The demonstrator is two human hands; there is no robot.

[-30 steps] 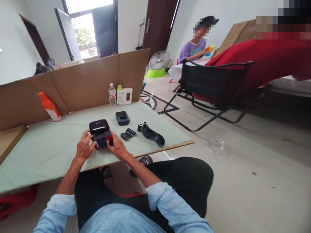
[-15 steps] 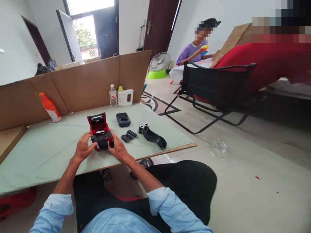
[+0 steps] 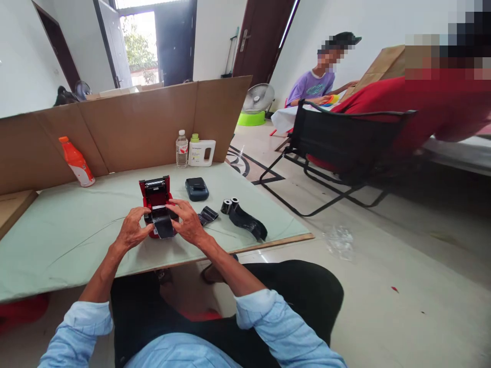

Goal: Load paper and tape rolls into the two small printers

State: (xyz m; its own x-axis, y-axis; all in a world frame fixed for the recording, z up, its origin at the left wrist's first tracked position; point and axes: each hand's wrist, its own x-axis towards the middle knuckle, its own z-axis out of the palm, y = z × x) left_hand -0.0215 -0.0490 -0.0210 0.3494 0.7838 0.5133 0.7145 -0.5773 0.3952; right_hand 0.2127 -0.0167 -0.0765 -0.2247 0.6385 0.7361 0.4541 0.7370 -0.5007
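A small red and black label printer stands on the table with its lid tipped up and back. From its front hangs a black label strip. My left hand grips the printer's left side, fingers at the upper edge and thumb by the strip. On the other side, my right hand is closed about the printer's right edge, with fingertips over the opening and thumb near the strip. Just right of it lies a short black strip piece, partly hidden by this hand. Behind sits a dark blue compact device.
Two small rolls with a long black strip lie near the table's right edge. An orange bottle, a clear water bottle and a white jug stand by the cardboard screen. Two people sit beyond, near a black folding chair.
My right hand has risen from the printer's lower right side to its upper right edge, over the opening. My left hand stays about where it was. The view has shifted slightly.
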